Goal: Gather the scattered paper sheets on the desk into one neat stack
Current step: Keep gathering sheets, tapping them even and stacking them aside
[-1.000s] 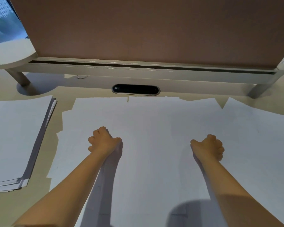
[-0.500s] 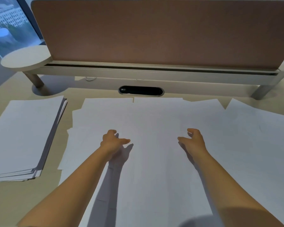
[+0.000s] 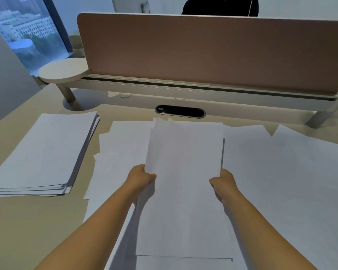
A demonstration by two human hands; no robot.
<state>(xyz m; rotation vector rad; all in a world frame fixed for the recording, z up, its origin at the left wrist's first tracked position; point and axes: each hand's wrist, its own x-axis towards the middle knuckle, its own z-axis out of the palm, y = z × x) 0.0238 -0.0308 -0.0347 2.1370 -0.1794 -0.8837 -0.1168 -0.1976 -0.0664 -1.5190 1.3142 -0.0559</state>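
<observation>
Several white sheets form a bundle [image 3: 183,162] held upright-tilted above the middle of the desk [image 3: 27,230], its top edges uneven and fanned. The left hand [image 3: 140,177] grips its left edge and the right hand [image 3: 223,181] grips its right edge, thumbs on the near face. 0.5 s ago both hands hovered half-curled over flat paper, holding nothing; now the bundle is lifted between them. More loose sheets [image 3: 281,182] lie spread flat beneath and to the right, thin, matte, overlapping. 1 squared pile [image 3: 41,152] sits apart on the left. Behind stand a brown fabric divider [image 3: 203,53], a dark oval cable port [image 3: 180,111] and a round pale shelf [image 3: 63,72].
</observation>
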